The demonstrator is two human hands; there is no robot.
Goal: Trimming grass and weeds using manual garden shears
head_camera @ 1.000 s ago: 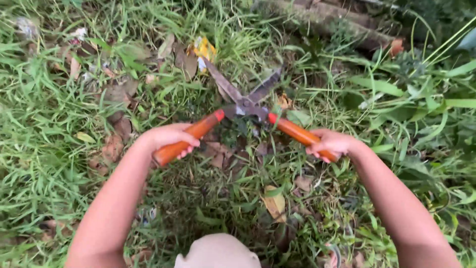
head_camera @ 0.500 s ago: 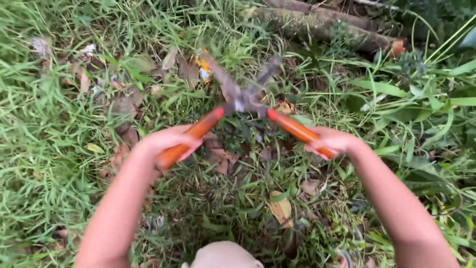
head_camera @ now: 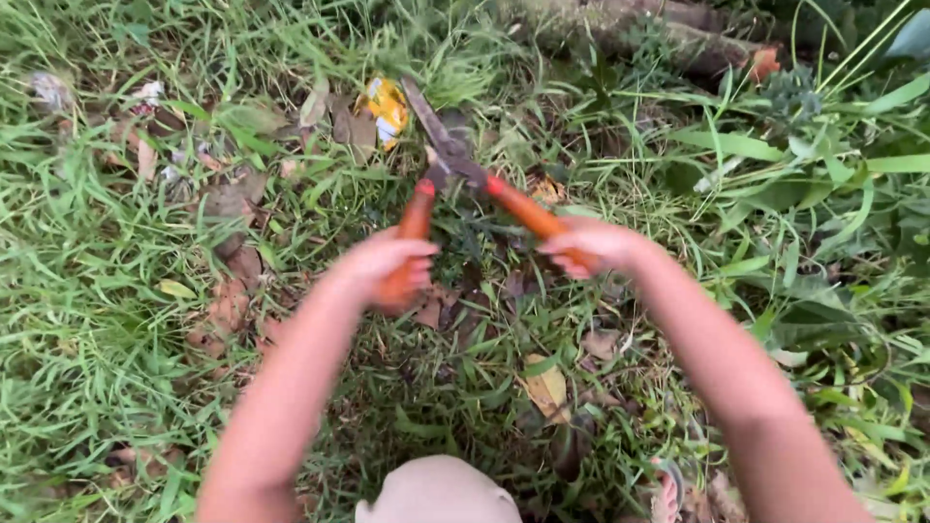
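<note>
Both our hands grip orange-handled garden shears [head_camera: 455,165]: left hand [head_camera: 383,266] wrapped around one handle, right hand [head_camera: 591,247] around the other. Its blades lie closed over grass [head_camera: 77,320] beside a yellow wrapper [head_camera: 387,102].

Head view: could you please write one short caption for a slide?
Two bare hands, left hand and right hand, grip the orange handles of garden shears, blades together, over grass and dry leaves.
</note>
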